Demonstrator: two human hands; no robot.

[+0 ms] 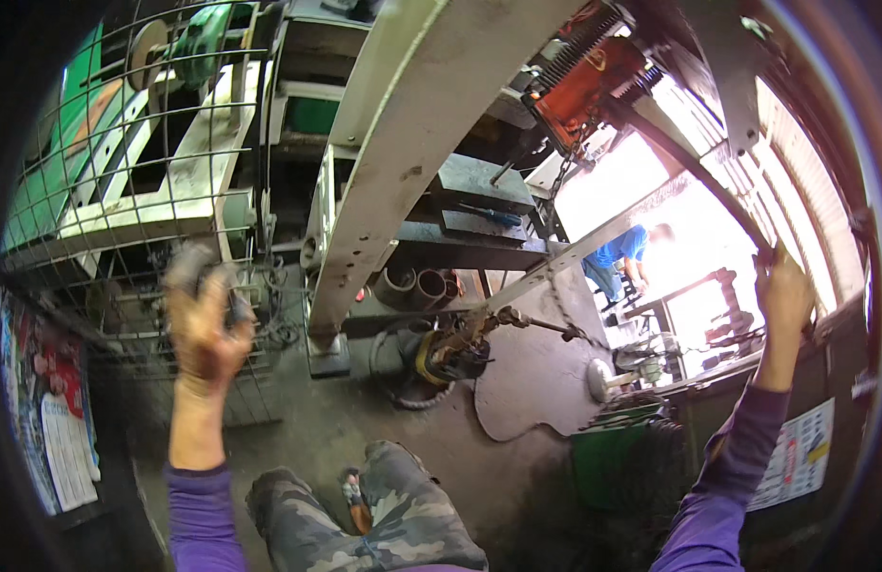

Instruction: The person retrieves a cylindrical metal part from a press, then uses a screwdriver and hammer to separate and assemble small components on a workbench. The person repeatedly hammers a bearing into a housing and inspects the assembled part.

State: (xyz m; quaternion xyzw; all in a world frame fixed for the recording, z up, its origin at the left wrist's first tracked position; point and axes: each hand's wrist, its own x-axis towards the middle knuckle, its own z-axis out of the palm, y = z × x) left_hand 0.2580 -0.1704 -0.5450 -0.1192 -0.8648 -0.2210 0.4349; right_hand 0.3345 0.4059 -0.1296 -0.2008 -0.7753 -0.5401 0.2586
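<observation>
My right hand (784, 291) is raised at the far right, its fingers closed around the lower end of a long dark lever (694, 167). This lever runs up to an orange jack (594, 91) with coil springs beside it, set in a pale steel press frame (403, 143). On the left, my left hand (207, 324) is lifted in front of a wire mesh guard (126, 200). Its fingers look spread, though blurred and dark at the tips, and I see nothing held in them. A chain (559, 191) hangs below the jack.
Metal pipe pieces (412, 289) stand behind a chained, dark round part (441, 357). A grey sheet (541, 367) lies on the floor. Behind the mesh is a green grinder-like machine (198, 48). Another person in blue (620, 253) bends over in the bright opening.
</observation>
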